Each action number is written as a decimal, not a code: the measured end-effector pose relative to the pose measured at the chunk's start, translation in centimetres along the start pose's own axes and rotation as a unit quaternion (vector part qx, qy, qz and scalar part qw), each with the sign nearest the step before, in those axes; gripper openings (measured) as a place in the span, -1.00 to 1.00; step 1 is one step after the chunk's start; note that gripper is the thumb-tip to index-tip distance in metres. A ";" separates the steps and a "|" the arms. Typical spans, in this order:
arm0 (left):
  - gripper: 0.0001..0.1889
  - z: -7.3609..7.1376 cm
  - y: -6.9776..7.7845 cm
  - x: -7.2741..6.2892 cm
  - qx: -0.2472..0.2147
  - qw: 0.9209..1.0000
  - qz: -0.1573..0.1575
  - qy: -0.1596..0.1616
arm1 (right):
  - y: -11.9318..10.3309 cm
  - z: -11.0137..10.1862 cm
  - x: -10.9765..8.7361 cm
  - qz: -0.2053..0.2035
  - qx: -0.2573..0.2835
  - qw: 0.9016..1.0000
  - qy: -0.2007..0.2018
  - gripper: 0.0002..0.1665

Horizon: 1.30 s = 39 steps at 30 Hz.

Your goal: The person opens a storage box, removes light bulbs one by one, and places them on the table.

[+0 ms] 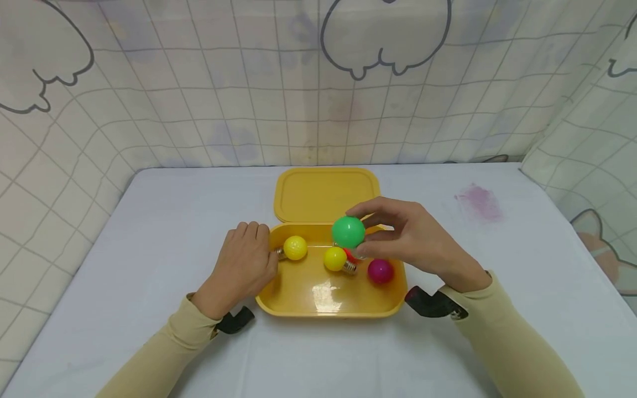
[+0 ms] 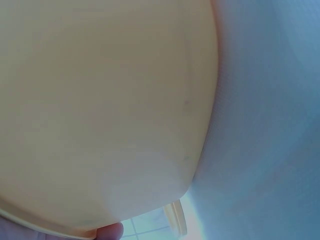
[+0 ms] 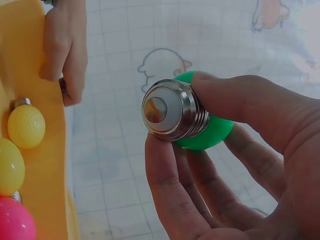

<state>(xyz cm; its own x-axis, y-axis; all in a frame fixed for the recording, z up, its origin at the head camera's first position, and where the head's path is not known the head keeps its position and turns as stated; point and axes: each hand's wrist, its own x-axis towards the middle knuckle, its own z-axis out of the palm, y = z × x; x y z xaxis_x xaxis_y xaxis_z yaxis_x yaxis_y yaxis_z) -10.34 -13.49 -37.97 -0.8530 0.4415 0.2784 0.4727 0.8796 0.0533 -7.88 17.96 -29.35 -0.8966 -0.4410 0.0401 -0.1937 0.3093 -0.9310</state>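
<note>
In the head view, my right hand pinches a green light bulb above a yellow plastic box. The right wrist view shows its silver screw base between thumb and fingers. My left hand grips the box's left rim; its fingertips show at the bottom of the left wrist view. Inside the box lie a yellow bulb by the left wall, another yellow bulb near the middle, a partly hidden red one and a magenta one.
A flat yellow lid lies right behind the box. White cloth covers the table, with a pink stain at the back right. Grid-patterned curtains stand behind the table and at both sides.
</note>
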 end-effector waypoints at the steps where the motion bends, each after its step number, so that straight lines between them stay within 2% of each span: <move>1: -0.82 0.0 0.0 0.0 0.000 1.000 0.001 0.001 | -0.1 -0.1 0.0 0.003 -0.001 1.000 0.003 -0.45; 12: -0.81 0.0 -0.1 0.0 -0.003 1.000 -0.004 -0.008 | 0.6 -1.6 0.2 -0.005 -0.012 0.999 0.034 -0.47; 24: -0.82 0.0 -0.1 0.1 -0.010 1.000 -0.009 -0.016 | 3.5 -4.1 0.9 -0.030 -0.010 0.998 0.056 -0.42; 30: -0.82 0.0 -0.1 0.1 -0.011 1.000 -0.011 -0.018 | 5.0 -5.5 1.2 -0.039 -0.031 0.996 0.072 -0.42; 39: -0.82 0.0 -0.1 0.2 -0.009 1.000 -0.011 -0.022 | 7.5 -7.3 1.6 0.006 -0.066 0.991 0.113 -0.42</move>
<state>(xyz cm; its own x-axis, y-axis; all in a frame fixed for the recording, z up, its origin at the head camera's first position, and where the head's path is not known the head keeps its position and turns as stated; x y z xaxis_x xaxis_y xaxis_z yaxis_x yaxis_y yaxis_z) -10.54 -13.54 -37.93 -0.8716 0.4307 0.2340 0.4582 0.8855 0.0770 -13.65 25.69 -33.61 -0.9624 -0.2418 0.1234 -0.2199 0.4275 -0.8769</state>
